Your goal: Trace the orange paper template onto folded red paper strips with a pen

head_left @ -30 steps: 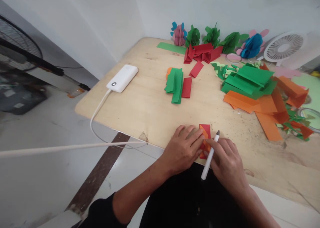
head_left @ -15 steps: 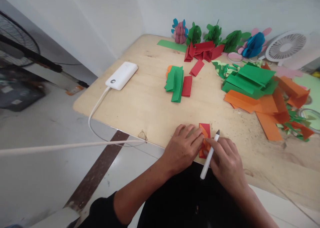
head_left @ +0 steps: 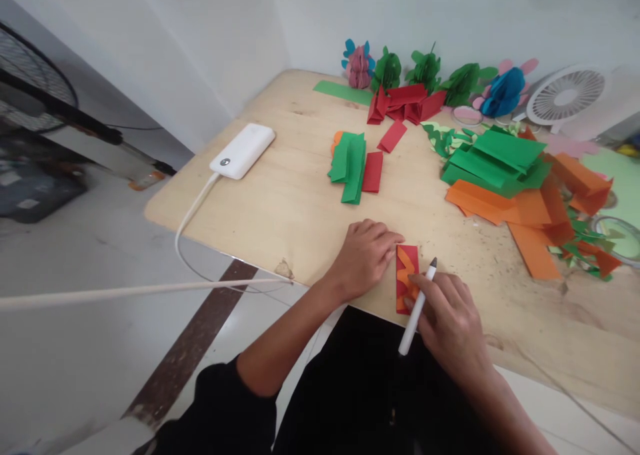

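Observation:
At the table's front edge lies a folded red paper (head_left: 401, 286) with an orange paper cutout (head_left: 406, 276) on top. My left hand (head_left: 367, 258) rests on the wood just left of it, fingers stretched toward its upper left corner and holding nothing. My right hand (head_left: 453, 322) grips a white pen (head_left: 413, 325) with a dark tip pointing up and away. Its thumb and fingertips also reach the lower part of the orange cutout, partly hiding it.
Farther back lie folded green strips (head_left: 350, 165) and a red strip (head_left: 373, 172). Green paper (head_left: 500, 158) and orange paper (head_left: 530, 208) pile up at right. Paper figures (head_left: 425, 68) and a small fan (head_left: 567, 96) line the wall. A cabled power bank (head_left: 243, 150) lies left.
My left hand has slid left and slightly away from me, off the red paper, uncovering more of the orange cutout. The right hand stays nearly in place with the pen.

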### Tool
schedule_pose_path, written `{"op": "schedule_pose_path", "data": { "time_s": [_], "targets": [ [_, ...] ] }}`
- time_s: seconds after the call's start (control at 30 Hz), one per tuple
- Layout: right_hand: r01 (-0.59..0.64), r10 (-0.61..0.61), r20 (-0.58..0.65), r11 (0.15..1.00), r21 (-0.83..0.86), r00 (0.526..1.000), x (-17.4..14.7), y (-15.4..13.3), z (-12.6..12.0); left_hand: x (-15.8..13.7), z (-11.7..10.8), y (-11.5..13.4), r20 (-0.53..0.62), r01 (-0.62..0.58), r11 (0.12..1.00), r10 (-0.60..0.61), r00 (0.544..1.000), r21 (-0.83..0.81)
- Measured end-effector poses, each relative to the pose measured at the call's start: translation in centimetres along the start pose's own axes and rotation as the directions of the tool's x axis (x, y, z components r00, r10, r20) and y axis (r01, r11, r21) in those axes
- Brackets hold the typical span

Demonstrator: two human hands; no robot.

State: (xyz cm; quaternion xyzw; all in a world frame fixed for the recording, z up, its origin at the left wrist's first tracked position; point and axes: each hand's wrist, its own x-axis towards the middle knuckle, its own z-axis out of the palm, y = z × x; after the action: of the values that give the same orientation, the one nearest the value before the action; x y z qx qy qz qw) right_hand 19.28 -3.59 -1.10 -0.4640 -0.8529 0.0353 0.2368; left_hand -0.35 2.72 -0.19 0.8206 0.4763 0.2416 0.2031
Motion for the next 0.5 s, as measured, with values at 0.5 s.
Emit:
{"op": "schedule_pose_path", "data": {
  "time_s": [0.5],
  "targets": [
    [0.015, -0.015, -0.022, 1.000, -0.005, 1.000, 0.0, -0.1, 0.0, 3.4, -1.3, -0.3, 0.248, -0.083, 0.987, 0.047, 0.968, 0.135]
  ]
}}
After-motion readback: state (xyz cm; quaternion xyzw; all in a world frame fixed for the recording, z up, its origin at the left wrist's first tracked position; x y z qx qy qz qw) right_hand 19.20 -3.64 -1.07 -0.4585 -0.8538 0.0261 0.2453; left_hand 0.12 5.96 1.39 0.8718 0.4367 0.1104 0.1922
